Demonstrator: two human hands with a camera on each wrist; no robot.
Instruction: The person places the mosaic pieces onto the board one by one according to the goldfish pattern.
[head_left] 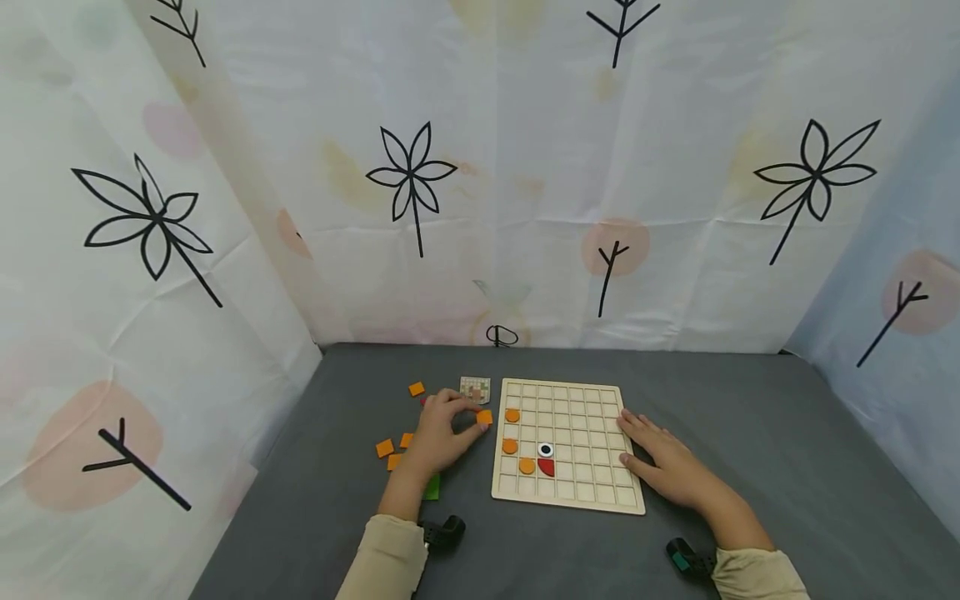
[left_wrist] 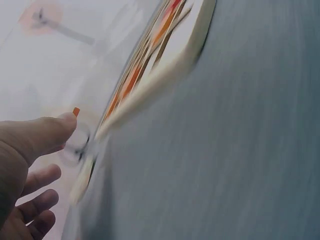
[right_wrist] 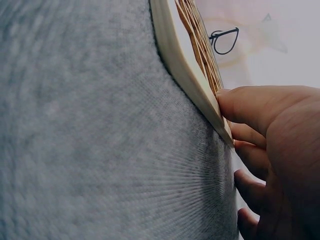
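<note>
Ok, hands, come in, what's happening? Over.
Left hand pinching orange square tile. Right hand touching pale wooden grid board, right edge. Nothing seen between tile and board.

From my remote station I see a pale cream board [head_left: 592, 442], gridded in squares, with orange discs [head_left: 512, 415], a red piece [head_left: 547, 467] and a ringed black-and-white disc [head_left: 546, 450]. Orange tiles [head_left: 484, 417] and a green piece [head_left: 432, 488] show against plain grey cloth [head_left: 562, 550]; the white curtain [head_left: 525, 133] carries black leaf outlines and pastel blotches.
</note>
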